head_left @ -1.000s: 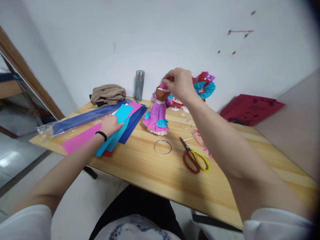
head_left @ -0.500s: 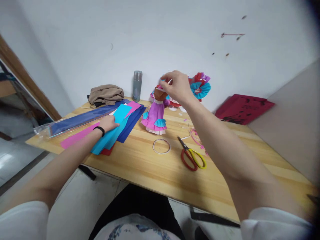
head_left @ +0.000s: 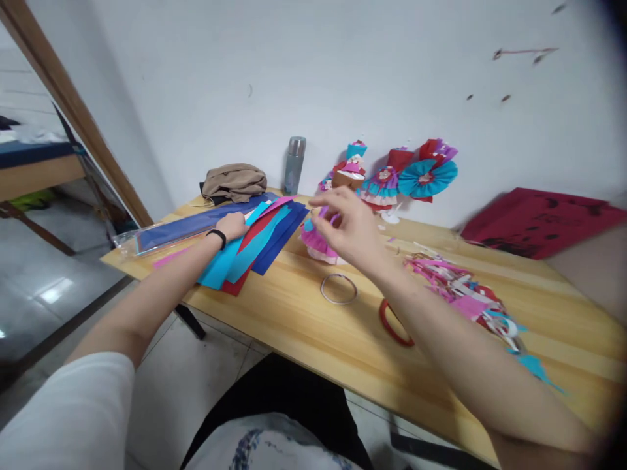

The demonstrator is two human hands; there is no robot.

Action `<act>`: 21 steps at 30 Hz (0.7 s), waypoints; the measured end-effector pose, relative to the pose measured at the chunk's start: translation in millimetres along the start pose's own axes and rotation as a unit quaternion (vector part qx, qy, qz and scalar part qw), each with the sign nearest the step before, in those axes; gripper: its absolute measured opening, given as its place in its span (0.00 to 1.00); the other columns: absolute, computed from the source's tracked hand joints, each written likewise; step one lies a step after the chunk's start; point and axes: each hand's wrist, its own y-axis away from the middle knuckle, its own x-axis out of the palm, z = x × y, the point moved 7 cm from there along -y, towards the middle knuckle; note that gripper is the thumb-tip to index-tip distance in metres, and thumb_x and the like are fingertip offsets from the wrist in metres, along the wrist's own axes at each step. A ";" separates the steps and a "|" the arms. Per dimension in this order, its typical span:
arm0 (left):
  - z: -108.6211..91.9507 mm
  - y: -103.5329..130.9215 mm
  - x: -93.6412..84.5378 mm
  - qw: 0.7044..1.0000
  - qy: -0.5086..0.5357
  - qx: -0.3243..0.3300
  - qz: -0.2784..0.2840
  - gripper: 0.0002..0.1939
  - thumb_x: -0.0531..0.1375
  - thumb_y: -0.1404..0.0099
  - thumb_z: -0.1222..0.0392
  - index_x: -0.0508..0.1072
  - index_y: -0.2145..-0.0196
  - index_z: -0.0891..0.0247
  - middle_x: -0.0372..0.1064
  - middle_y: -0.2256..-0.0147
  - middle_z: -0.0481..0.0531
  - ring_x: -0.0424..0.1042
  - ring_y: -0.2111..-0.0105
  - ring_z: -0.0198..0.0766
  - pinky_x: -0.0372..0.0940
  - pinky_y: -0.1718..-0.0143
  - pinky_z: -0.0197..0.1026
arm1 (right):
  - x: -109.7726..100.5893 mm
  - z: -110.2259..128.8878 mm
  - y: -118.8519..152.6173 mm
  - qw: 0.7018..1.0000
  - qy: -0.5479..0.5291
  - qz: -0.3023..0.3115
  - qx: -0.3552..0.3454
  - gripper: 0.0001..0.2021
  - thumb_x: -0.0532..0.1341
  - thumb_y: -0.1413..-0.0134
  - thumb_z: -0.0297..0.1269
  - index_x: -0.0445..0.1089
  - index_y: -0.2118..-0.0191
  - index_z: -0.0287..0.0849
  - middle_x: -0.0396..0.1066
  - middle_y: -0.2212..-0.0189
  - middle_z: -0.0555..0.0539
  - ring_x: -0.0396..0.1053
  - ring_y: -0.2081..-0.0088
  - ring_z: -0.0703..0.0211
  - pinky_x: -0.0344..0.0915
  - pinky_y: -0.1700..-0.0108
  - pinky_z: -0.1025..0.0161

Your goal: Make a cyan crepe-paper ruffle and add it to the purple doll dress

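My left hand (head_left: 232,228) is closed on the upper edge of a light-blue paper sheet (head_left: 215,269) in a fanned stack at the left of the table. Red paper (head_left: 239,284) and dark-blue paper (head_left: 279,238) show in that stack. My right hand (head_left: 350,225) hovers over the middle of the table, fingers curved and apart, holding nothing. Behind it stands a paper doll in a purple and pink dress (head_left: 316,243), largely hidden by the hand. A thin ring (head_left: 339,289) lies in front of the doll. Scissors (head_left: 392,323) lie partly covered by my right forearm, with a red handle showing.
Finished paper figures (head_left: 385,183) stand by the wall, beside a blue paper rosette (head_left: 427,177). Colourful paper scraps (head_left: 465,297) lie at the right, near a dark red bag (head_left: 543,222). A flask (head_left: 294,164), brown cloth (head_left: 235,181) and plastic-wrapped blue paper (head_left: 181,223) are at the back left.
My right hand has come away from the doll's top and lowered toward me. In the stack, the light-blue sheets have parted, showing red between them. The view has shifted, revealing more scraps.
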 end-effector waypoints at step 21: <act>-12.3 47.5 10.5 0.734 0.665 0.000 0.141 0.28 0.53 0.30 0.40 0.74 0.51 0.69 0.78 0.59 0.62 0.78 0.56 0.52 0.72 0.53 0.53 | 192.7 -40.2 45.4 0.793 -0.450 0.146 0.383 0.15 0.70 0.61 0.32 0.69 0.64 0.40 0.74 0.73 0.52 0.71 0.72 0.62 0.70 0.67 0.63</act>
